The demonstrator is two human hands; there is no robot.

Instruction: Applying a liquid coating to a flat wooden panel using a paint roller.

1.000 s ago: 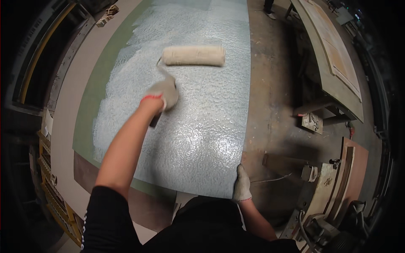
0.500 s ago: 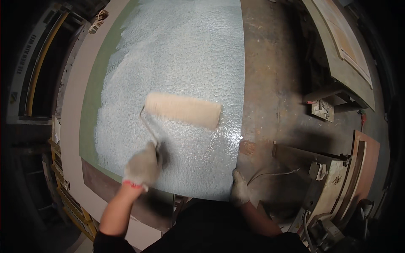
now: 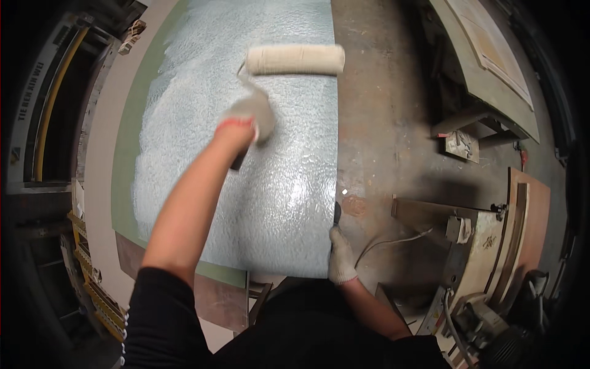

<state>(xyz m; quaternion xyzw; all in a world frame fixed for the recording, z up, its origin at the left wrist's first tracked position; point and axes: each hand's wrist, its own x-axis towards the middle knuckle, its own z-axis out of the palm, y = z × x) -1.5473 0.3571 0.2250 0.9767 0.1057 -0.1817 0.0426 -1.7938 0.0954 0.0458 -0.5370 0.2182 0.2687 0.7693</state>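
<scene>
My gloved left hand, blurred by motion, is closed round the handle of a paint roller. The long cream sleeve lies across the far part of a green board, reaching its right edge. A wet, whitish coat covers most of that board; a bare green strip runs down its left side. Down at the near right corner is my gloved right hand, closed against the board's edge. Something dark sticks up past its fingers; what it is, I cannot make out.
Beneath the green board lie paler sheets and a brownish one. A workbench with a panel stands far right; nearer right is a machine table beside leaning boards. A yellow slatted frame runs at the left.
My left hand has pushed the roller away from me and slightly right, up the board. My right hand stays by the near right corner, and the dark thing now shows above it.
</scene>
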